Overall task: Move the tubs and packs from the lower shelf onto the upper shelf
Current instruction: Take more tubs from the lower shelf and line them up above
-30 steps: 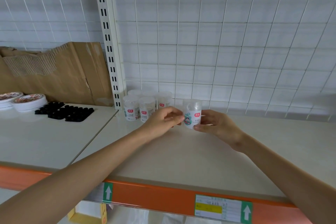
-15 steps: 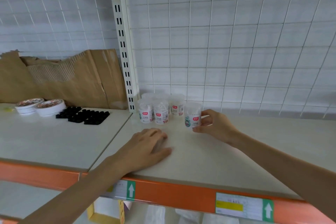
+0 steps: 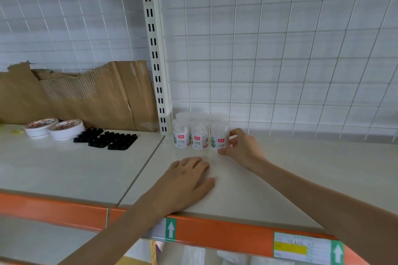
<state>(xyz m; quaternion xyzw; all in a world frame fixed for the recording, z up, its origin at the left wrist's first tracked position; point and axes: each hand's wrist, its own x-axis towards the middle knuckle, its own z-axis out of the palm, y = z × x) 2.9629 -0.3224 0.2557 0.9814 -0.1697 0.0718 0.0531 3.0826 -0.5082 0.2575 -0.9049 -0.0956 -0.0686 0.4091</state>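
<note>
Head view. Upper shelf, back left corner against the upright post: a cluster of clear tubs, all upright. The right hand pinches the end tub, thumb low at its base, fingers on its right side. That tub stands upright, long axis vertical, label facing the front edge, touching its neighbour. It lies just left of the right hand, the nearer hand. The left hand rests flat, fingers together, nearer the front edge, holding nothing. Judgement: placement almost complete.
</note>
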